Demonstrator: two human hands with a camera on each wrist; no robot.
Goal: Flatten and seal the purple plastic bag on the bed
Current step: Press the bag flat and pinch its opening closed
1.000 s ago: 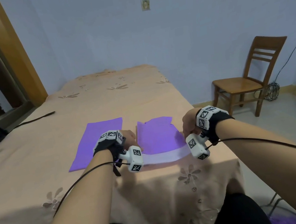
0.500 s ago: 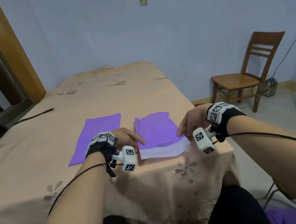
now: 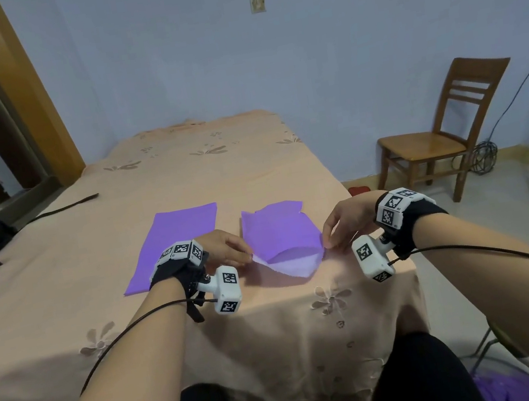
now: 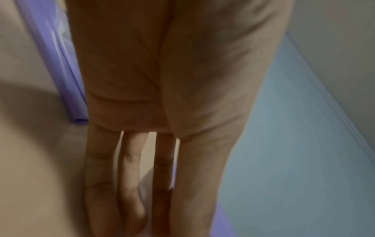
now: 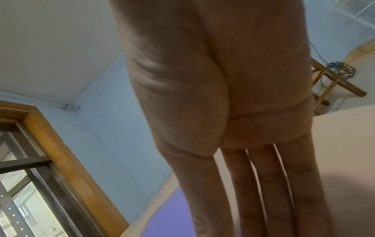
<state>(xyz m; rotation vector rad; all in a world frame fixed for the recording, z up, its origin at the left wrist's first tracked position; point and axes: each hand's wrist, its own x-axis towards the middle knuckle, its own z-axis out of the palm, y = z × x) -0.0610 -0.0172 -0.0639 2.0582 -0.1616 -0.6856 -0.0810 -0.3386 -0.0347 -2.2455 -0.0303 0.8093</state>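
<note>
Both forearms reach forward over the near edge of the bed (image 3: 184,185), wrists level and palms turned down. The left hand (image 3: 226,249) pinches the left corner of the purple plastic bag (image 3: 278,232) at its near end; the right hand (image 3: 346,222) pinches the right corner of the same end. In the wrist views the fingers of each hand run long and close together, pointing down toward the sheet.

The bag lies near the bed's near right corner. Its far part rests flat, while the near end is lifted between the two hands and gapes open, showing a pale lilac inner layer. A second purple bag (image 3: 176,242) lies flat just left of it.
</note>
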